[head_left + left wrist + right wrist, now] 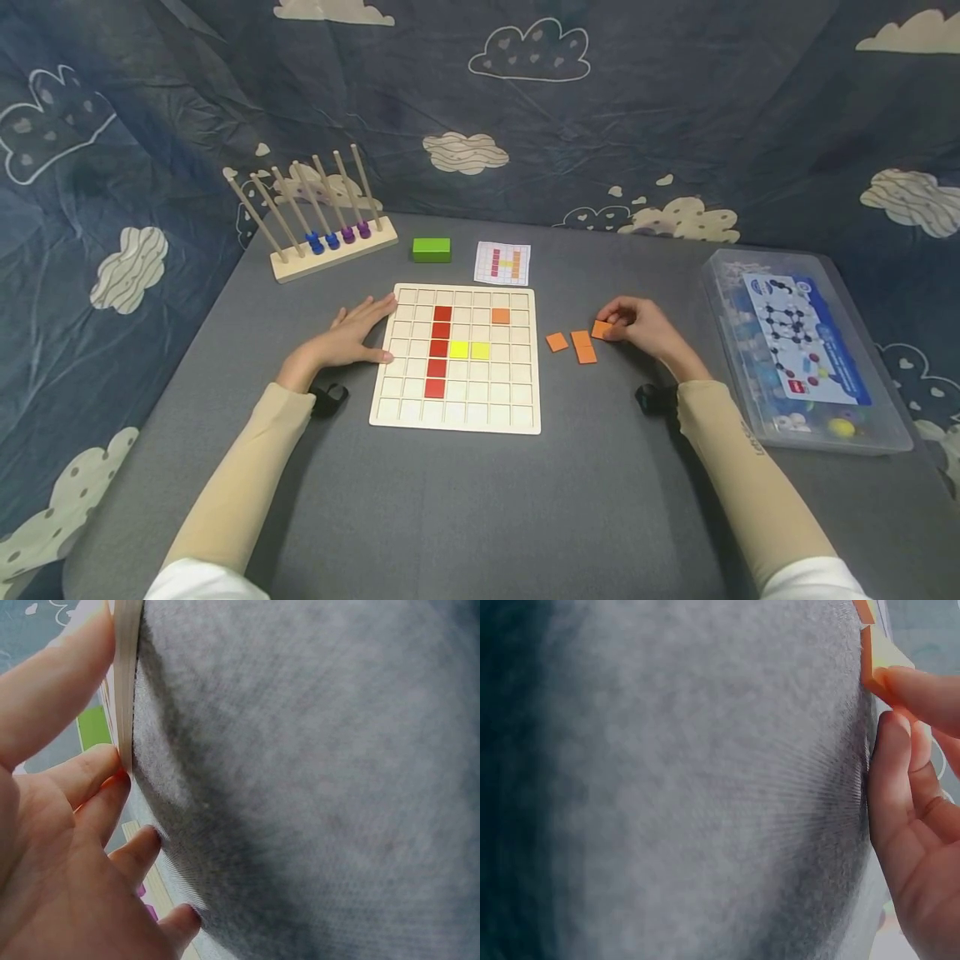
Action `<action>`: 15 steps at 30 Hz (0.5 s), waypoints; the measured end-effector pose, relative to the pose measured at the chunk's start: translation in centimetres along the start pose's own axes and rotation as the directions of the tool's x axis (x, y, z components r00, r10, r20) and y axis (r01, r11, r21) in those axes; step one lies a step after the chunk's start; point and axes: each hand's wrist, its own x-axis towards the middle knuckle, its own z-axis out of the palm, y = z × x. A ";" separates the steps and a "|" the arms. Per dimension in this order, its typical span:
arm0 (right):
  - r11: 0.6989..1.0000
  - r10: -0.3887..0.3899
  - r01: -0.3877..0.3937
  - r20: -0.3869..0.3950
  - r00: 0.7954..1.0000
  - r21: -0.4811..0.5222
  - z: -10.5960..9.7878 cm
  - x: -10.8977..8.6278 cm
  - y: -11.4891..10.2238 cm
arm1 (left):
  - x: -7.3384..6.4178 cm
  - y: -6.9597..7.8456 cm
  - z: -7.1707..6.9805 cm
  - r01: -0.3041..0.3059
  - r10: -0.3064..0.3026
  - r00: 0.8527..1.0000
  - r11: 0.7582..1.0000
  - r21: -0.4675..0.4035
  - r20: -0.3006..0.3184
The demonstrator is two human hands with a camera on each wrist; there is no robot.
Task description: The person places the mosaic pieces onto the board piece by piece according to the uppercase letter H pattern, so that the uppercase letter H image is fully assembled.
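A light wooden grid board (397, 392) lies flat mid-table. On it are a column of several red square tiles (437, 368), two yellow tiles (469, 350) side by side, and one orange tile (500, 316) at upper right. My left hand (341, 337) rests at the board's left edge, fingers spread, with thumb and fingertips touching the rim in the left wrist view. Right of the board, my right hand (637, 325) pinches an orange square tile (881, 664) at table level. Beside it lie three more loose orange tiles (557, 342).
A small printed pattern card (502, 263) and a green block (432, 250) lie behind the board. At back left stands a wooden peg rack (333, 250) with blue and purple beads. A clear plastic box (810, 350) of parts sits at the right.
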 end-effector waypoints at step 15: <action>0.984 -0.022 0.010 0.070 0.997 0.176 1.3 0.4 -3.3 | 0.1 0.0 0.1 0.003 -0.003 1.000 1.000 0.000 -0.004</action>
